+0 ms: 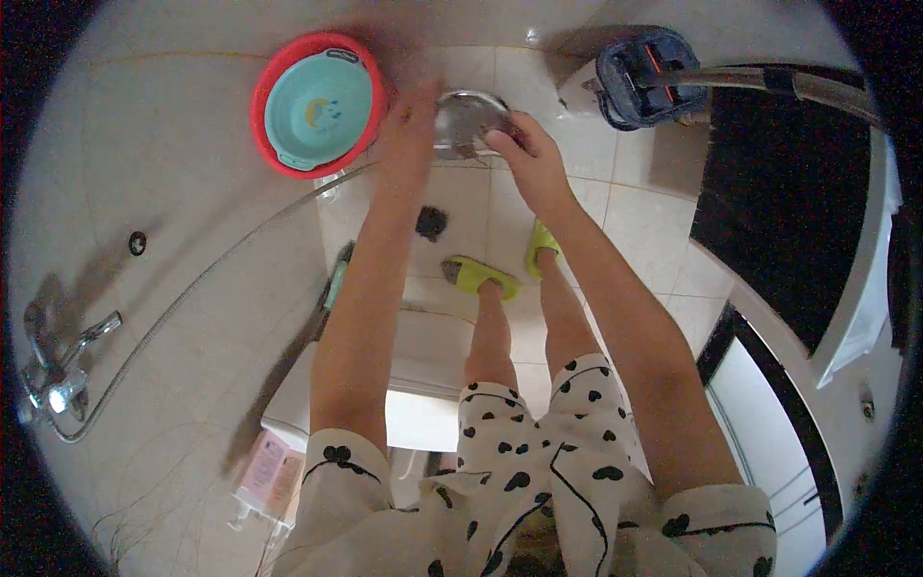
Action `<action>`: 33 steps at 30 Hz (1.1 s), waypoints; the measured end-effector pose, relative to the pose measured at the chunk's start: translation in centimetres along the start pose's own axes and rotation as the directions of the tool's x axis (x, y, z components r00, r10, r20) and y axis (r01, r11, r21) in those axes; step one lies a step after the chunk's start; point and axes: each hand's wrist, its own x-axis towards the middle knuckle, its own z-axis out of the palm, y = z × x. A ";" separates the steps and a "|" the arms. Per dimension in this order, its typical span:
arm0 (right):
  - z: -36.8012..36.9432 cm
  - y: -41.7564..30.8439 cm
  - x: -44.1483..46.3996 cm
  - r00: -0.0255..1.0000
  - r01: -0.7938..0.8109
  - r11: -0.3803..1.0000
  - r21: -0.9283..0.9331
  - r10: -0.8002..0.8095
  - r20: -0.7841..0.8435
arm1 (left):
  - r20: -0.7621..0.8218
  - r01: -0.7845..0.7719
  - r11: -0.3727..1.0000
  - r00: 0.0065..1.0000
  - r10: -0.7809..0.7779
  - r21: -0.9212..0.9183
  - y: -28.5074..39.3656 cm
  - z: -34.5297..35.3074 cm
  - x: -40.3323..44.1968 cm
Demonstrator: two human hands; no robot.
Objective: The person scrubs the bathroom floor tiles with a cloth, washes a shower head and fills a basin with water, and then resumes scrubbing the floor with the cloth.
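Observation:
A shiny, round metal piece that looks like a basin or lid (466,120) is in front of me, above the tiled floor. My right hand (529,154) grips its right edge, the thumb lying over the rim. Close to its left side is my left hand (409,115), smeared by motion, so its fingers cannot be made out. A metal shower hose (221,238) runs from the wall tap (67,385) and passes out of sight behind my left forearm. Left of that hand, a light blue basin (317,111) sits inside a red basin (260,120).
A dark blue bucket-like container (630,106) with a thick hose stands at the right. A dark floor drain (432,223) lies before my green slippers (486,277). Pink bottles (264,476) stand at lower left. A white door (769,433) is at lower right.

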 end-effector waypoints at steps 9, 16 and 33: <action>-1.5 -0.2 -4.8 0.904 0.007 0.997 0.083 0.029 -0.427 | 0.152 -0.031 0.987 0.988 0.006 0.157 1.1 6.3 -0.7; -3.2 0.2 -5.5 0.901 -0.045 0.988 0.150 0.105 -0.421 | 0.187 -0.003 0.998 0.982 -0.008 0.059 -2.1 8.5 0.0; -3.0 3.2 -7.7 0.902 -0.186 0.974 0.131 0.222 -0.371 | 0.129 0.028 0.993 0.991 -0.043 0.112 -4.2 7.7 -2.6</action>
